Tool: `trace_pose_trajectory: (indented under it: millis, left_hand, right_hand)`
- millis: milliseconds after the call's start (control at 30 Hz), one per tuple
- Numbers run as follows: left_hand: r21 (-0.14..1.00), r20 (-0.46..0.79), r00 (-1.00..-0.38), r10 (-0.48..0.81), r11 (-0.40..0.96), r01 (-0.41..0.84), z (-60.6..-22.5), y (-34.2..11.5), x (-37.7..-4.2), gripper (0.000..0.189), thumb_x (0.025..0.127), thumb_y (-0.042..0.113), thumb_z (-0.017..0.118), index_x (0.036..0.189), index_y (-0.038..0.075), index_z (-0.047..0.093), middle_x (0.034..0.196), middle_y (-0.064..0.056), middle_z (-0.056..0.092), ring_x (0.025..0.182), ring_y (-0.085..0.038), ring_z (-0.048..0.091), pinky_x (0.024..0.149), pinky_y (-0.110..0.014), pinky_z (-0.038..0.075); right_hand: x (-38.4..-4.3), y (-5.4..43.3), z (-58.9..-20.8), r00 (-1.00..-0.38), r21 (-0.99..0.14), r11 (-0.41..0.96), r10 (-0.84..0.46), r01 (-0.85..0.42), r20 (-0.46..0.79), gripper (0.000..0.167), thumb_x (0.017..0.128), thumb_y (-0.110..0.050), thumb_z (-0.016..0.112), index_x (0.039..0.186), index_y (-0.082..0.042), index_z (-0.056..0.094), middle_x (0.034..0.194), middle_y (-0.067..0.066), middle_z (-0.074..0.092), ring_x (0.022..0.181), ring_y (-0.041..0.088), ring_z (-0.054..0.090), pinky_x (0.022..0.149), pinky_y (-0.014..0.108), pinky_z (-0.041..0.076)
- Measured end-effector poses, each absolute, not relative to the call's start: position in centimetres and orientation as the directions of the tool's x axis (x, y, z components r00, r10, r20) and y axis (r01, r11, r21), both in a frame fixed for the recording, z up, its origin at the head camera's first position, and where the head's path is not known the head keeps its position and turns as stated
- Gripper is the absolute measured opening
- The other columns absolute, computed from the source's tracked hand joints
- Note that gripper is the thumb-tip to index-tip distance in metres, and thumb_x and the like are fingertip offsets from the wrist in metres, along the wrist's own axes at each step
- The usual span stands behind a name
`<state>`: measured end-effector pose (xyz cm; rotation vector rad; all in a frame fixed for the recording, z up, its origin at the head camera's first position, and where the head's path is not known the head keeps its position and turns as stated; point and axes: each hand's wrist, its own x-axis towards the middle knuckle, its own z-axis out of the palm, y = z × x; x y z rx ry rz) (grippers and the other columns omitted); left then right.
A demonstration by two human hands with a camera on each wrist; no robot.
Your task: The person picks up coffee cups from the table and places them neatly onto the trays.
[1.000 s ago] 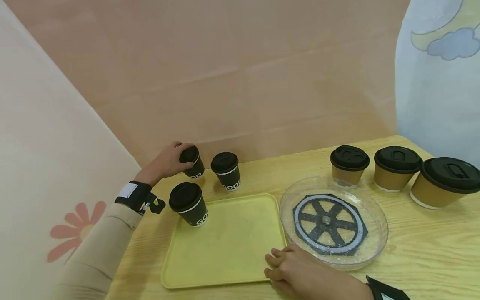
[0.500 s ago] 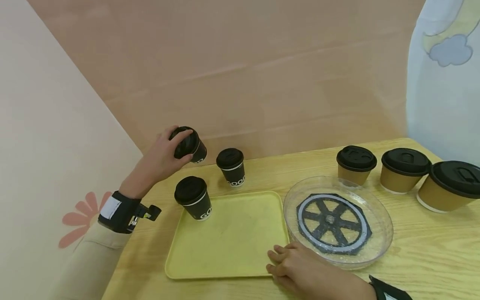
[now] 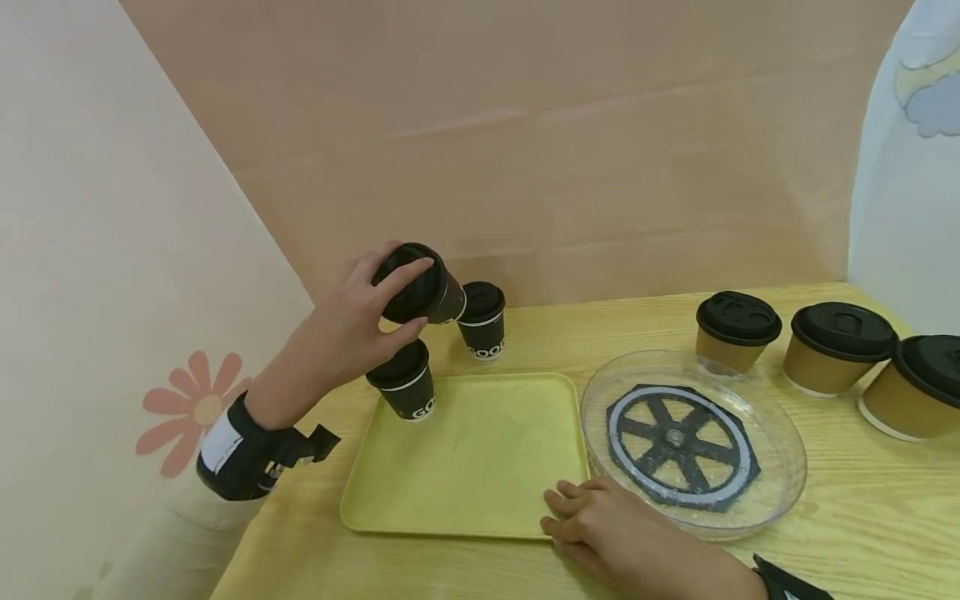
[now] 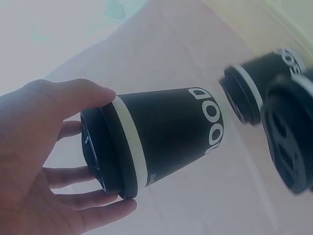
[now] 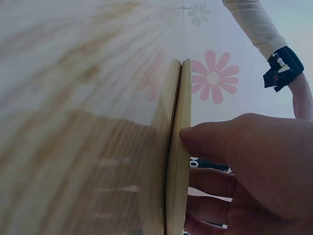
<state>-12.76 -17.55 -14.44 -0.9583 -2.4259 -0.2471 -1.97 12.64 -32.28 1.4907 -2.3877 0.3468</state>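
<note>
My left hand (image 3: pixel 352 329) grips a black lidded paper coffee cup (image 3: pixel 433 287) around its lid and holds it tilted above the table. In the left wrist view, the thumb and fingertips clasp that cup's (image 4: pixel 171 132) lid end. Below it, a second black cup (image 3: pixel 408 392) stands on the far left corner of the yellow tray (image 3: pixel 465 467), partly hidden by the hand. A third black cup (image 3: pixel 483 329) is upright behind the tray. At the tray's near right corner, my right hand (image 3: pixel 607 525) holds the rim, thumb (image 5: pixel 200 139) outside and fingers reaching over.
A round clear plastic dish (image 3: pixel 787 475) with a dark wheel-like pattern sits right of the tray. Several brown cups with black lids, such as this one (image 3: pixel 836 354), line the table's right side. A tan backdrop (image 3: pixel 562 167) rises behind the table.
My left hand has lifted the black cup off the table at the back left and brought it rightward, tilting it. The right hand stays at the tray's corner. The head view has shifted slightly.
</note>
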Motion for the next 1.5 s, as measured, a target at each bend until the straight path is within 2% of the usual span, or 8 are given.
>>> trace_pose_trajectory:
  millis: [233,433,600,733,933,1067,1267,1500]
  left_hand:
    - [-0.061,0.524,-0.545,0.655,0.667,0.743,-15.9,-16.2,-10.5,0.059,0.084,0.028,0.076,0.138,0.018,0.054,0.144,-0.021,0.044,0.12,-0.042,0.051,0.09,-0.052,0.053]
    - [-0.032,0.452,-0.556,0.698,0.635,0.772,-17.2,-15.3,-8.7,0.061,0.084,0.029,0.076,0.14,0.022,0.051,0.145,-0.018,0.044,0.122,-0.039,0.052,0.094,-0.05,0.052]
    - [0.004,0.372,-0.583,0.722,0.627,0.779,-18.5,-14.7,-7.5,0.064,0.085,0.03,0.075,0.143,0.025,0.048,0.147,-0.017,0.044,0.125,-0.038,0.051,0.093,-0.05,0.053]
    - [0.03,0.295,-0.611,0.734,0.632,0.774,-19.6,-14.4,-6.6,0.065,0.086,0.033,0.073,0.145,0.028,0.046,0.149,-0.016,0.043,0.127,-0.038,0.049,0.091,-0.05,0.054]
    - [0.062,0.181,-0.665,0.724,0.667,0.743,-20.8,-14.4,-5.7,0.061,0.089,0.037,0.068,0.145,0.031,0.044,0.151,-0.012,0.041,0.132,-0.039,0.046,0.092,-0.05,0.054]
    - [0.079,0.135,-0.687,0.714,0.683,0.726,-21.4,-14.5,-5.4,0.06,0.091,0.038,0.066,0.146,0.032,0.044,0.151,-0.014,0.041,0.133,-0.042,0.045,0.093,-0.051,0.054]
    - [0.062,0.154,-0.685,0.712,0.685,0.726,-22.6,-14.3,-5.4,0.06,0.092,0.041,0.063,0.147,0.033,0.042,0.152,-0.013,0.041,0.132,-0.037,0.047,0.097,-0.05,0.052]
    - [0.021,0.205,-0.664,0.719,0.675,0.738,-23.8,-14.2,-5.4,0.058,0.097,0.052,0.051,0.15,0.035,0.035,0.159,-0.007,0.031,0.135,-0.033,0.045,0.105,-0.052,0.045]
  right_hand:
    - [-1.7,13.1,-32.3,-0.445,-0.069,0.452,-0.821,-0.889,0.357,0.023,0.094,-0.026,0.063,0.113,-0.021,0.073,0.118,0.002,0.07,0.111,0.02,0.067,0.085,0.042,0.052]
    - [-1.4,13.6,-32.1,-0.498,-0.092,0.496,-0.809,-0.863,0.312,0.023,0.094,-0.025,0.062,0.114,-0.021,0.073,0.119,0.003,0.07,0.112,0.022,0.067,0.088,0.048,0.053]
    - [-1.2,13.9,-31.7,-0.533,-0.108,0.525,-0.801,-0.844,0.272,0.023,0.096,-0.026,0.061,0.115,-0.02,0.073,0.121,0.005,0.069,0.114,0.024,0.066,0.089,0.045,0.052]
    - [-1.1,14.0,-31.6,-0.533,-0.098,0.526,-0.81,-0.845,0.245,0.025,0.096,-0.027,0.06,0.117,-0.02,0.072,0.122,0.005,0.068,0.116,0.024,0.065,0.09,0.043,0.051]
    - [-0.9,14.0,-31.6,-0.529,-0.104,0.522,-0.807,-0.847,0.262,0.024,0.095,-0.026,0.062,0.116,-0.02,0.072,0.121,0.005,0.069,0.114,0.024,0.065,0.091,0.048,0.052]
    - [-0.9,14.1,-31.6,-0.514,-0.079,0.514,-0.811,-0.854,0.278,0.024,0.095,-0.026,0.063,0.115,-0.02,0.073,0.121,0.005,0.069,0.113,0.023,0.066,0.09,0.047,0.052]
    - [-0.9,14.1,-31.6,-0.504,-0.064,0.51,-0.811,-0.858,0.296,0.022,0.094,-0.025,0.063,0.114,-0.02,0.073,0.119,0.004,0.07,0.112,0.022,0.067,0.09,0.047,0.052]
    - [-1.2,14.1,-31.7,-0.476,-0.035,0.491,-0.821,-0.87,0.316,0.02,0.093,-0.024,0.065,0.111,-0.02,0.073,0.116,0.0,0.071,0.109,0.019,0.067,0.085,0.041,0.053]
